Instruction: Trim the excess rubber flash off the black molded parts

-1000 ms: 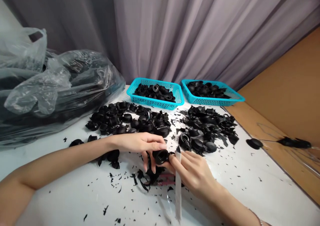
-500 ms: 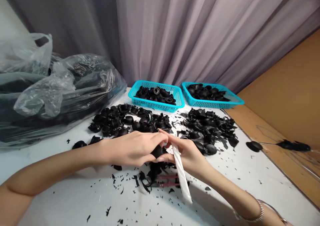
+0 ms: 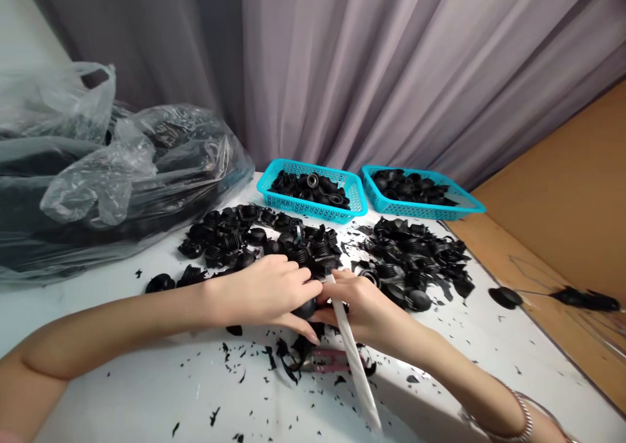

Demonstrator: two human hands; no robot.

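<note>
My left hand [image 3: 271, 290] is closed around a round black rubber part [image 3: 306, 308], its thumb reaching down past the part's near side. Close against it, my right hand [image 3: 366, 306] grips a long, slim white-wrapped tool [image 3: 353, 358] that slants down toward me. The fingertips of both hands meet at the rubber part and hide much of it. What the tool's far tip looks like cannot be made out. Just below the hands, a pink-handled tool [image 3: 330, 360] lies on the table among black trimmings.
Behind my hands lie a left heap of ribbed black rubber parts [image 3: 229, 234] and a right heap [image 3: 415, 254]. Two blue baskets [image 3: 313, 211] [image 3: 425, 213] hold more. A large clear plastic bag [image 3: 122, 195] bulges at left. Black scraps litter the white table [image 3: 147, 391].
My left thumb has stretched away from the rubber part, and my right fingers have shifted on the white-wrapped tool. The whole view has moved slightly.
</note>
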